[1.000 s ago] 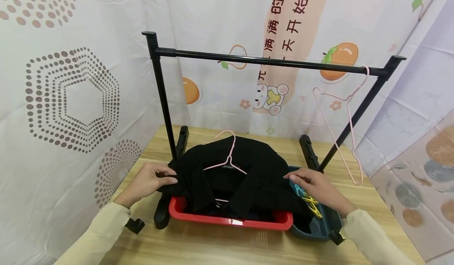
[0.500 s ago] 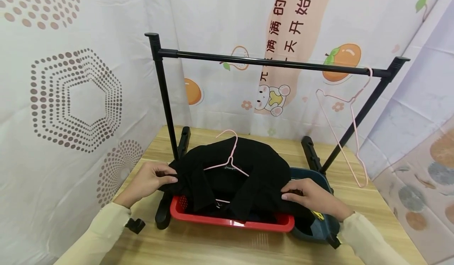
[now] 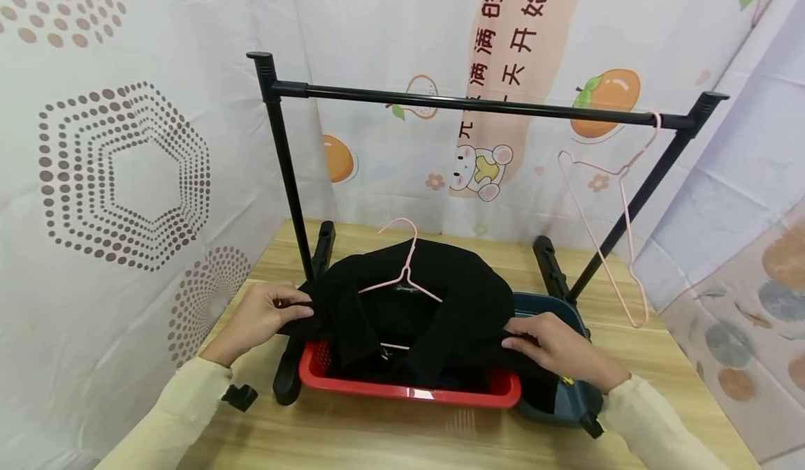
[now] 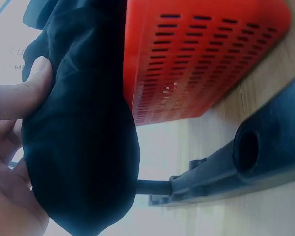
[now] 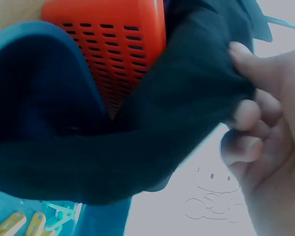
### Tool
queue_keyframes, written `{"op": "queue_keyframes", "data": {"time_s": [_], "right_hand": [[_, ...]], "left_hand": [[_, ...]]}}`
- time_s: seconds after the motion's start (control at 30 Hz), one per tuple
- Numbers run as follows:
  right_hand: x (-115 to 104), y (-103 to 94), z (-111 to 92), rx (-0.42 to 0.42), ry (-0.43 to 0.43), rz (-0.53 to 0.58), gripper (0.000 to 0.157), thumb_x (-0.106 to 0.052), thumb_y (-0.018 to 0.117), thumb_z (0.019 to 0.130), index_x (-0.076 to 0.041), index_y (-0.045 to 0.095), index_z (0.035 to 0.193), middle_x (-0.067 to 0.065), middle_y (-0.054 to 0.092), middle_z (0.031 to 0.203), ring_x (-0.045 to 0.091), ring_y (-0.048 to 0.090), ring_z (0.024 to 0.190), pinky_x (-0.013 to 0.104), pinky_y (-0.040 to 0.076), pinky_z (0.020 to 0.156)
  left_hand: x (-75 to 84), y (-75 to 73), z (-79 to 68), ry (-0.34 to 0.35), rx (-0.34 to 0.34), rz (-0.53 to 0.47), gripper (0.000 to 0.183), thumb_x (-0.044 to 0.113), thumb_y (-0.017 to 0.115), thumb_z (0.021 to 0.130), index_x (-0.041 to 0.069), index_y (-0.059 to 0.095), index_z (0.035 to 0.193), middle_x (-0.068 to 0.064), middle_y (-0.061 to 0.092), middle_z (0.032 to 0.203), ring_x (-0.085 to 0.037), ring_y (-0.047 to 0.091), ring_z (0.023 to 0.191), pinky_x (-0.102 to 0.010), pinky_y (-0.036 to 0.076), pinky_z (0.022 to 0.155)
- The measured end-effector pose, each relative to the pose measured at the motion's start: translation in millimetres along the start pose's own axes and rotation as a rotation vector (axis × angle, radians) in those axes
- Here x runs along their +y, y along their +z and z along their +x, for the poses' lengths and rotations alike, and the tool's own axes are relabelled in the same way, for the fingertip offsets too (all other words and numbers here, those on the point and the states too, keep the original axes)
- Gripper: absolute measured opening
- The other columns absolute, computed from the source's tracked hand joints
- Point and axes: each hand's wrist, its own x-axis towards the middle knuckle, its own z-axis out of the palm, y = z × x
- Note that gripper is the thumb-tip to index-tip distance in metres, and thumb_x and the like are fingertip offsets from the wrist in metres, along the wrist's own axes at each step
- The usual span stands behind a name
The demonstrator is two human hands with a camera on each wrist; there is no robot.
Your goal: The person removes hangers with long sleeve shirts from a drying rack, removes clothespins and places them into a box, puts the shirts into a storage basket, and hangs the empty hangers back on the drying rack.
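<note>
A black collared shirt point(image 3: 474, 295) lies spread over the red basket point(image 3: 409, 391), its open collar facing me. The pink hanger point(image 3: 407, 273) sits inside it, with the hook sticking up out of the neck. At the shirt's left side my left hand point(image 3: 260, 320) pinches the cloth; in the left wrist view the thumb lies over the black fabric point(image 4: 83, 128). My right hand point(image 3: 556, 351) pinches the opposite side between thumb and fingers. From there the cloth point(image 5: 196, 83) hangs across the blue basin point(image 3: 581, 406), as the right wrist view shows.
A black rack with a crossbar point(image 3: 440, 103) stands over the baskets, its feet point(image 3: 288, 379) on the wooden table point(image 3: 352, 435). Another pink hanger point(image 3: 622, 170) hangs at the bar's right end. Yellow clothespins point(image 5: 12, 223) lie in the basin. Printed curtains enclose the table.
My right hand has come in from above the basin and taken hold of the shirt's right side. My left hand keeps its grip in nearly the same place.
</note>
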Motion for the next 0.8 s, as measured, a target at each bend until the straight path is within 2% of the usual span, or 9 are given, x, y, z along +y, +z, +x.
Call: {"op": "queue_keyframes", "data": {"time_s": [0.1, 0.23, 0.3, 0.47, 0.6, 0.73, 0.8], "right_hand": [[1, -2.4, 2, 0.096, -0.037, -0.080, 0.011, -0.009, 0.067, 0.090, -0.019, 0.062, 0.089, -0.016, 0.054, 0.073, -0.005, 0.044, 0.061, 0.010, 0.038, 0.057], [1, -6.4, 4, 0.150, -0.041, -0.147, 0.020, -0.004, 0.071, 0.084, -0.019, 0.065, 0.095, -0.014, 0.063, 0.084, -0.004, 0.051, 0.067, 0.013, 0.042, 0.062], [0, -8.0, 4, 0.169, -0.038, -0.165, 0.020, -0.004, 0.071, 0.084, -0.018, 0.066, 0.097, -0.012, 0.065, 0.087, -0.003, 0.054, 0.069, 0.014, 0.044, 0.063], [-1, -10.0, 7, 0.203, -0.012, -0.189, 0.021, -0.003, 0.072, 0.083, -0.017, 0.066, 0.097, -0.011, 0.064, 0.085, -0.003, 0.051, 0.064, 0.014, 0.042, 0.061], [-1, -10.9, 9, 0.213, 0.005, -0.205, 0.024, -0.002, 0.072, 0.081, -0.019, 0.066, 0.096, -0.013, 0.063, 0.085, -0.003, 0.049, 0.062, 0.014, 0.042, 0.060], [-6, -10.8, 12, 0.234, -0.009, -0.221, 0.025, 0.000, 0.073, 0.079, -0.017, 0.066, 0.095, -0.011, 0.064, 0.085, -0.002, 0.054, 0.066, 0.017, 0.045, 0.061], [-10, -9.7, 15, 0.226, -0.013, -0.227, 0.024, 0.000, 0.073, 0.079, -0.016, 0.066, 0.096, -0.011, 0.065, 0.086, -0.001, 0.056, 0.068, 0.017, 0.046, 0.062]], "left_hand": [[1.3, 1.4, 2.7, 0.112, -0.003, 0.075, 0.016, 0.016, 0.080, 0.076, 0.022, 0.077, 0.091, 0.014, 0.065, 0.077, -0.007, 0.056, 0.063, -0.026, 0.047, 0.055], [7.2, 3.7, 9.4, 0.283, -0.017, 0.181, 0.019, 0.010, 0.080, 0.075, 0.016, 0.077, 0.093, 0.013, 0.066, 0.083, -0.005, 0.060, 0.071, -0.025, 0.049, 0.060], [11.0, 4.5, 13.2, 0.326, -0.020, 0.229, 0.019, 0.011, 0.080, 0.075, 0.013, 0.077, 0.094, 0.011, 0.067, 0.085, -0.006, 0.062, 0.075, -0.026, 0.050, 0.063], [19.7, 5.0, 20.0, 0.345, -0.021, 0.305, 0.020, 0.015, 0.078, 0.078, 0.009, 0.076, 0.096, 0.006, 0.069, 0.087, -0.009, 0.062, 0.077, -0.030, 0.051, 0.065], [23.8, 6.7, 23.1, 0.334, -0.030, 0.314, 0.019, 0.015, 0.078, 0.079, 0.008, 0.076, 0.097, 0.005, 0.069, 0.087, -0.009, 0.060, 0.076, -0.028, 0.050, 0.063], [26.5, 9.3, 26.3, 0.333, -0.028, 0.308, 0.018, 0.014, 0.077, 0.079, 0.008, 0.077, 0.096, 0.005, 0.068, 0.083, -0.008, 0.060, 0.072, -0.028, 0.049, 0.061], [29.0, 11.7, 29.1, 0.349, -0.044, 0.298, 0.010, 0.014, 0.076, 0.081, 0.009, 0.077, 0.090, 0.007, 0.066, 0.078, -0.006, 0.057, 0.068, -0.027, 0.047, 0.059]]}}
